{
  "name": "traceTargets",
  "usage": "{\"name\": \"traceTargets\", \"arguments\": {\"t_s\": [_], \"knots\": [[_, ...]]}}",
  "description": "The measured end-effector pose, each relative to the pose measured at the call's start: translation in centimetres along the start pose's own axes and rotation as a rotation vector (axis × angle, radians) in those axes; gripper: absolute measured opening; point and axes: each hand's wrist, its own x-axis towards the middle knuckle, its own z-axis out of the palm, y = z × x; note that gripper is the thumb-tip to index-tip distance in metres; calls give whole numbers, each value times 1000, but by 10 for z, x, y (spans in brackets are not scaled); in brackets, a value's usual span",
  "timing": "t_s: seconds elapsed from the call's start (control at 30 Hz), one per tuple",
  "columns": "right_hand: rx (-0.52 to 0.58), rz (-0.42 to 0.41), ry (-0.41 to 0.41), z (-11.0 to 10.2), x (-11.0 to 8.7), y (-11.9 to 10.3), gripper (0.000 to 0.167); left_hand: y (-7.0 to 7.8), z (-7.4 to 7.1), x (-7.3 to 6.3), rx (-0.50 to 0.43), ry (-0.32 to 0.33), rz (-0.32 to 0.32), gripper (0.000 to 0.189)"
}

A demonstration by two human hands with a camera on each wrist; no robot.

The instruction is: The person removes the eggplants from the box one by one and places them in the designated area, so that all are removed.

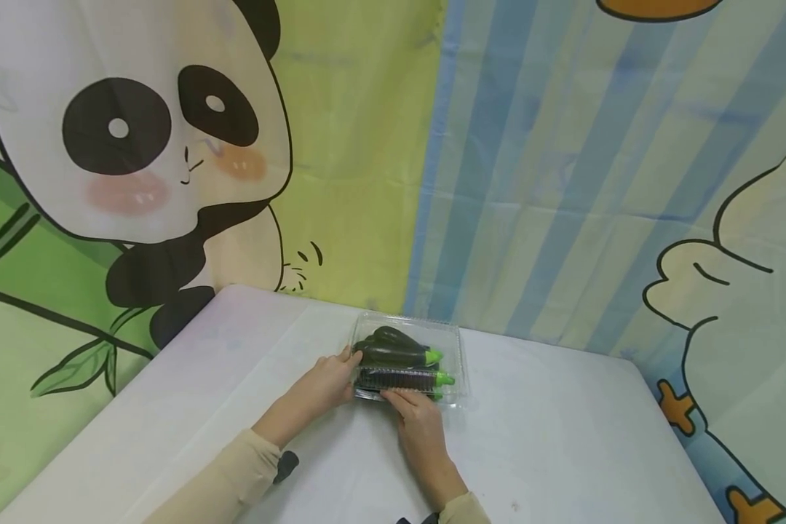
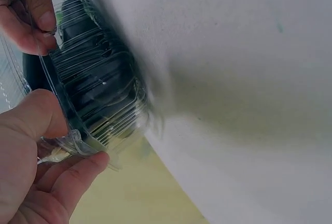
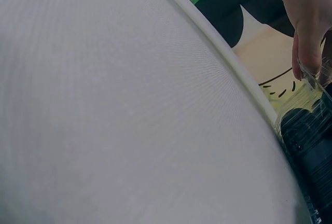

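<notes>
A clear plastic clamshell box [image 1: 458, 375] with ribbed walls stands near the back edge of the table. Inside lie several dark eggplants [image 1: 393, 353] with bright green stem ends. My left hand [image 1: 327, 380] grips the box's left front corner; the left wrist view shows the thumb above the rim [image 2: 62, 102] and the fingers below it. At the middle of the front rim, my right hand [image 1: 419, 422] pinches the plastic edge between thumb and finger. In the right wrist view, only the left hand [image 3: 307, 32] and part of the box [image 3: 301, 107] appear, at the right edge.
A white-covered table [image 1: 563, 429] spreads around the box. Behind it hangs a cartoon-printed cloth [image 1: 354, 145] with a panda, close to the table's back edge. A small dark object [image 1: 286, 466] shows beside the left sleeve.
</notes>
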Motion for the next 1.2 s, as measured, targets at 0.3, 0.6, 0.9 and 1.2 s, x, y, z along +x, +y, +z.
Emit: {"name": "traceTargets", "arguments": {"t_s": [0.3,0.6,0.9,1.2], "knots": [[-17,-2,7,-3,-4,3,45,2,3,0,13,16,34,58],[-21,-11,17,-1,-2,3,44,2,-5,-1,-15,-4,23,60],[-21,-9,17,1,0,1,42,-10,-2,-7,-32,109,125,62],[-48,30,-20,1,0,0,35,-18,13,-13,-56,293,179,66]]}}
